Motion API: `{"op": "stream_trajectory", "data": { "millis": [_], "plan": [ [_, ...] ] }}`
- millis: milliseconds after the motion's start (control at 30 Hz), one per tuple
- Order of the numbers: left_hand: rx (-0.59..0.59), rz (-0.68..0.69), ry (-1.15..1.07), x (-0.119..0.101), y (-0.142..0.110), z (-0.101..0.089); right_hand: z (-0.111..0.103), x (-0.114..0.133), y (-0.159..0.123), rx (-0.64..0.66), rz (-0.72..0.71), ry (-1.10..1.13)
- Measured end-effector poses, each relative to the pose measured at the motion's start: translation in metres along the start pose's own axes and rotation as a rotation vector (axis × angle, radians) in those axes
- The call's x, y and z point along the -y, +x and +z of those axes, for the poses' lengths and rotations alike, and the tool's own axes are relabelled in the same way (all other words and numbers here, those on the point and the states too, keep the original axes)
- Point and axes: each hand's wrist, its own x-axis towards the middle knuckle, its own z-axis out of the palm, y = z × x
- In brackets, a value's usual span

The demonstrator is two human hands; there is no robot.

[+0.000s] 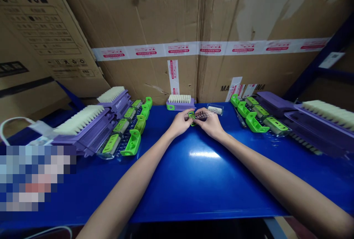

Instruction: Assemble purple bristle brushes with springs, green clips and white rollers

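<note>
My left hand [181,124] is closed, thumb and fingers pinching a small bright green part [191,115] over the blue table. Close beside it, my right hand [210,124] is closed on a thin, zigzag metal piece [204,114] that looks like a spring. One end of this piece meets the green part; whether the two are joined, I cannot tell. Just behind my right hand lies a clear piece with a white block in it [215,109]. Behind my left hand stands a purple block with white comb-like rows [180,103] and a green end.
Purple housings with white bristle-like tops [80,121] stand at the left, and more purple housings [329,117] at the right. Rows of green brackets [132,142] and green-topped clear pieces [276,124] flank the blue table [204,187]. Cardboard boxes [155,17] wall the back.
</note>
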Motion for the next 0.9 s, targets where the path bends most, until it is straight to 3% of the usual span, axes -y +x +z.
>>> {"op": "stream_trajectory", "data": {
  "millis": [300, 900],
  "plan": [
    [-0.004, -0.004, -0.03, -0.0055, -0.0011, -0.0009, -0.0013, 0.0023, -0.0009, 0.001, -0.08, -0.073],
    [-0.059, -0.029, -0.059, 0.0027, 0.0026, -0.003, -0.0035, 0.002, 0.0002, -0.033, -0.03, -0.084]
  ]
}}
